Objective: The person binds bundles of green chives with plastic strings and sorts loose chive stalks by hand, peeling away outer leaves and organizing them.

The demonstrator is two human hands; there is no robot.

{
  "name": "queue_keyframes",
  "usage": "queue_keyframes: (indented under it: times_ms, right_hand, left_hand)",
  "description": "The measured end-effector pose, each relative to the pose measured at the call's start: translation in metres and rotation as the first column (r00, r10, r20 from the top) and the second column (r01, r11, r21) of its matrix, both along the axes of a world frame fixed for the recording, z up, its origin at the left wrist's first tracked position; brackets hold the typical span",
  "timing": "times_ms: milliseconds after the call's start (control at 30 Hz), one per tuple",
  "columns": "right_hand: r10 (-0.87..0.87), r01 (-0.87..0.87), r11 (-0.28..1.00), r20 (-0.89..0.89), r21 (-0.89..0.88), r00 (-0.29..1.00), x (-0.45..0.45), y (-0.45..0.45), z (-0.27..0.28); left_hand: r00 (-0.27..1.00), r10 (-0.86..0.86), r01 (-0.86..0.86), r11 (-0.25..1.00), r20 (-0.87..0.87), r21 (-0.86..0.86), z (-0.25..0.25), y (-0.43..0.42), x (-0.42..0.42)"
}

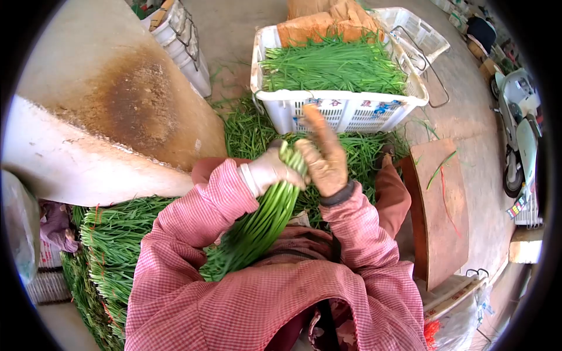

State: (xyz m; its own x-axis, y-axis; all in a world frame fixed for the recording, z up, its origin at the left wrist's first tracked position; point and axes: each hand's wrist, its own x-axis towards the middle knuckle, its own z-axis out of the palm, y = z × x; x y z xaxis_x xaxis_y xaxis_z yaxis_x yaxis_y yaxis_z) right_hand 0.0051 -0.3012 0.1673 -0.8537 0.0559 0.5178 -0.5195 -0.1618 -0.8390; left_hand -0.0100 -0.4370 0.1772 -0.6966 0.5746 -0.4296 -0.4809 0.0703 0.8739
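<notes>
A bundle of long green stalks (pixel 266 213) slants across my lap, its pale cut ends up and its leafy ends down to the left. Around the pale end is my left hand (pixel 274 171), in a whitish glove and closed on the bundle. My right hand (pixel 326 167), slightly blurred, is just right of the bundle's top with its fingers apart and pointing up; some fingertips are close to the stalks. Loose green stalks (pixel 249 136) cover the floor beyond my hands.
A white crate (pixel 345 111) full of green stalks stands ahead, brown paper (pixel 304 29) at its back. Tied bundles (pixel 123 251) are stacked at the lower left beside a stained pale slab (pixel 140 111). A brown board (pixel 442 216) leans at the right; a scooter (pixel 521 134) stands farther off.
</notes>
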Motion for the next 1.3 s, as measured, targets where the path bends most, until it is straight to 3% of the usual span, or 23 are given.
queue_keyframes:
  times_ms: [67, 133, 200, 267, 400, 467, 600, 633, 667, 700, 733, 800, 867, 900, 933, 967, 1000, 1033, 1067, 1100, 1167, 1200, 1300]
  right_hand:
    - [-0.198, 0.214, 0.916, -0.080, 0.340, 0.977, 0.012, 0.017, 0.023]
    - [-0.020, 0.113, 0.870, -0.195, 0.480, 0.981, 0.026, 0.017, 0.027]
    - [0.032, 0.177, 0.645, -0.258, 0.743, 0.965, 0.043, 0.011, 0.030]
    - [0.052, 0.147, 0.676, -0.246, 0.722, 0.968, 0.046, 0.002, 0.014]
    - [-0.126, 0.290, 0.778, -0.313, 0.557, 0.941, 0.033, 0.002, 0.007]
    - [-0.205, 0.222, 0.912, -0.084, 0.345, 0.975, 0.022, 0.003, 0.002]
    - [-0.297, 0.286, 0.940, 0.030, 0.186, 0.954, 0.001, 0.017, -0.005]
    - [-0.363, 0.329, 0.910, 0.098, 0.253, 0.927, -0.003, 0.029, 0.004]
    - [-0.369, 0.347, 0.926, 0.161, 0.150, 0.915, -0.007, 0.039, 0.013]
    - [-0.465, 0.448, 0.873, 0.047, 0.194, 0.884, -0.023, 0.064, 0.003]
    - [-0.505, 0.483, 0.855, 0.096, 0.190, 0.858, -0.029, 0.088, 0.008]
    - [-0.766, 0.697, 0.641, 0.209, 0.323, 0.608, -0.044, 0.143, 0.005]
    - [-0.871, 0.572, 0.343, 0.024, 0.745, 0.491, -0.058, 0.223, -0.028]
    - [-0.876, 0.397, 0.145, -0.069, 0.906, 0.477, -0.049, 0.218, -0.020]
    - [-0.863, 0.198, -0.079, -0.167, 0.977, 0.477, -0.038, 0.209, -0.010]
    - [-0.837, 0.275, -0.189, -0.301, 0.943, 0.458, -0.040, 0.192, -0.014]
    - [-0.698, 0.433, 0.366, -0.064, 0.824, 0.713, -0.036, 0.165, 0.010]
    - [-0.542, 0.526, 0.674, -0.137, 0.520, 0.829, -0.053, 0.134, -0.003]
    - [-0.357, 0.423, 0.793, -0.227, 0.440, 0.906, -0.028, 0.080, 0.039]
    - [-0.168, 0.204, 0.941, -0.149, 0.271, 0.974, -0.009, 0.034, 0.068]
    - [-0.174, 0.271, 0.840, -0.240, 0.470, 0.955, -0.003, -0.019, 0.080]
    - [-0.154, 0.279, 0.810, -0.273, 0.515, 0.950, -0.005, -0.036, 0.075]
    - [-0.188, 0.174, 0.718, -0.053, 0.674, 0.981, 0.000, -0.033, 0.079]
  left_hand:
    - [0.998, 0.065, -0.067, 0.995, 0.025, 0.074, 0.016, -0.013, -0.013]
    - [0.982, 0.188, -0.190, 0.978, 0.032, 0.088, 0.020, -0.025, -0.018]
    - [0.981, 0.192, -0.189, 0.979, -0.038, 0.070, 0.020, -0.029, -0.018]
    - [0.973, 0.231, -0.229, 0.969, -0.013, 0.097, 0.013, -0.022, -0.014]
    - [0.979, 0.193, -0.184, 0.975, -0.070, 0.122, 0.011, -0.020, -0.007]
    - [0.980, 0.198, -0.196, 0.970, -0.001, 0.143, 0.012, -0.024, -0.006]
    - [0.972, 0.233, -0.235, 0.965, 0.031, 0.114, 0.023, -0.029, -0.005]
    - [0.974, 0.223, -0.225, 0.964, 0.028, 0.144, 0.024, -0.034, -0.006]
    - [0.977, 0.213, -0.215, 0.961, 0.027, 0.175, 0.024, -0.039, -0.007]
    - [0.978, 0.207, -0.207, 0.959, 0.018, 0.192, 0.026, -0.048, -0.011]
    - [0.972, 0.236, -0.230, 0.950, -0.005, 0.211, 0.040, -0.055, -0.013]
    - [0.899, 0.396, -0.368, 0.915, -0.188, 0.164, 0.077, -0.074, -0.018]
    - [0.764, 0.564, -0.504, 0.825, -0.312, 0.256, 0.115, -0.097, -0.030]
    - [0.669, 0.632, -0.553, 0.775, -0.392, 0.305, 0.135, -0.102, -0.028]
    - [0.606, 0.650, -0.535, 0.759, -0.458, 0.370, 0.149, -0.109, -0.033]
    - [0.535, 0.689, -0.532, 0.724, -0.489, 0.439, 0.157, -0.105, -0.033]
    - [0.462, 0.724, -0.517, 0.689, -0.512, 0.507, 0.163, -0.095, -0.033]
    - [0.436, 0.725, -0.504, 0.687, -0.533, 0.523, 0.166, -0.082, -0.032]
    - [0.412, 0.724, -0.488, 0.688, -0.553, 0.537, 0.167, -0.066, -0.028]
    - [0.419, 0.734, -0.495, 0.678, -0.535, 0.543, 0.165, -0.052, -0.022]
    - [0.427, 0.748, -0.503, 0.664, -0.508, 0.554, 0.149, -0.032, -0.016]
    - [0.486, 0.801, -0.485, 0.581, -0.351, 0.654, 0.138, -0.022, -0.011]
    - [0.611, 0.792, -0.522, 0.399, 0.004, 0.754, 0.100, -0.022, -0.008]
